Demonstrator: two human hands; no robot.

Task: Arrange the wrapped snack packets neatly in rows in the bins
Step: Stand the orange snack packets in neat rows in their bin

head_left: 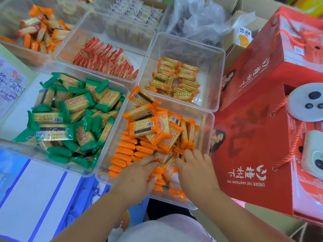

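A clear plastic bin (208, 119) right in front of me holds several orange cracker packets (146, 126). Some stand on edge in a row along its left side (125, 151); others lie loose in a heap on top. Both hands are down in the near end of this bin. My left hand (138, 173) lies over the orange packets with its fingers reaching among them. My right hand (195, 166) has its fingers curled down into the packets near the right wall. Whether either hand grips a packet is hidden by the fingers and the heap.
A bin of green packets (70, 116) stands to the left. Beyond are bins of small yellow packets (176, 77), red packets (104, 58) and more orange ones (40, 30). A large red gift box (253, 137) crowds the right side, with white devices (305, 102) on it.
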